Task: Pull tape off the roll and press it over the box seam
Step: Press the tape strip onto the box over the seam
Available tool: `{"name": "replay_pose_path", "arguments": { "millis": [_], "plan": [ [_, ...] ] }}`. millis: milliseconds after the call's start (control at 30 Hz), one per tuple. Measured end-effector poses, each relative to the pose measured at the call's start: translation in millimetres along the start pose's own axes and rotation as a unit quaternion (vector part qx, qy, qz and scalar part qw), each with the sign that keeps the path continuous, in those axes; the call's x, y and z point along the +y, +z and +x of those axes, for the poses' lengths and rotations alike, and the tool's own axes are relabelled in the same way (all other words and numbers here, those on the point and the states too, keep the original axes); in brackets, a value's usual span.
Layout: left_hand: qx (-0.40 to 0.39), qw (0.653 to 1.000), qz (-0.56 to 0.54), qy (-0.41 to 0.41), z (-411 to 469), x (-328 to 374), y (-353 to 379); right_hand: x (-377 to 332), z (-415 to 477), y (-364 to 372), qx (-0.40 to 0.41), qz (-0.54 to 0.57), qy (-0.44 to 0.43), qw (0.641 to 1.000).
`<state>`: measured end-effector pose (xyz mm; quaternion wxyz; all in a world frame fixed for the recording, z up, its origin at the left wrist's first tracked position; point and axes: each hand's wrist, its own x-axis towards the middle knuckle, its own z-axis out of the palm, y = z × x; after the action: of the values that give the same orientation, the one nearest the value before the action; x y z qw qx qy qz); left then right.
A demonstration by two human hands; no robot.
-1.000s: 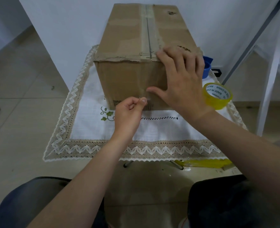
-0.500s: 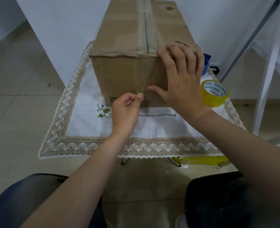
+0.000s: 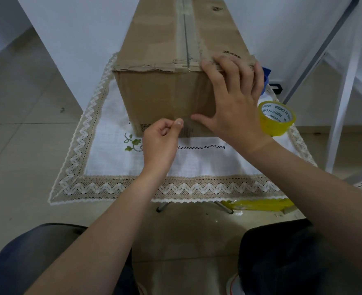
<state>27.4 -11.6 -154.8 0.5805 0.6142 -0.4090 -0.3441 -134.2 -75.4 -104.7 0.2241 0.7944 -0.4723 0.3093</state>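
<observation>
I look down from the head camera at a cardboard box (image 3: 161,96) that stands on a white cloth (image 3: 197,162) with a lace border. The box seam (image 3: 186,39) runs along the top from the near edge to the far end, and a pale band of tape already lies along it, wrinkled and torn at the near edge. My right hand (image 3: 233,103) is spread flat over the near right corner of the box, its fingers apart and reaching over the top edge just right of the seam, its thumb pressed on the near face. My left hand (image 3: 161,141) sits low against the near face, below the seam line, with thumb and forefinger pinched together. I cannot tell whether a clear strip is held between them, though a faint glossy band seems to run down the cardboard there. The yellow tape roll (image 3: 276,118) lies on the cloth to the right, just beside my right wrist, and neither hand touches it. A blue object (image 3: 265,77) shows behind the right hand. I judge that the pulling is done and the work is late, at smoothing the strip's end down the near face, with cutting free possibly left
</observation>
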Motion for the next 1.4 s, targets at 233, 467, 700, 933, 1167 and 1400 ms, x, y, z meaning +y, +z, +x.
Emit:
{"name": "replay_pose_path", "arguments": {
  "millis": [233,467,700,933,1167,1400],
  "plan": [
    [0.005,1.0,-0.002,-0.005,1.3,0.7,1.0,-19.9,13.9,2.2,0.06,0.045,0.082,0.994],
    [-0.001,1.0,0.004,0.003,3.3,-0.5,0.3,-17.6,1.6,13.5,0.031,-0.02,0.04,0.999],
    [0.008,1.0,-0.001,-0.009,3.3,1.9,1.1,-29.4,17.5,5.7,0.086,0.067,0.12,0.987],
    [-0.014,0.999,-0.01,-0.037,5.3,2.6,-2.4,-27.5,3.3,20.8,0.051,0.006,0.082,0.995],
    [-0.025,0.997,-0.033,-0.07,2.5,8.1,-5.0,-38.6,11.1,17.2,0.092,0.057,0.138,0.985],
    [-0.121,0.98,-0.066,-0.144,-5.9,26.1,-17.8,-32.2,3.8,26.9,0.069,0.005,0.103,0.992]
  ]
}}
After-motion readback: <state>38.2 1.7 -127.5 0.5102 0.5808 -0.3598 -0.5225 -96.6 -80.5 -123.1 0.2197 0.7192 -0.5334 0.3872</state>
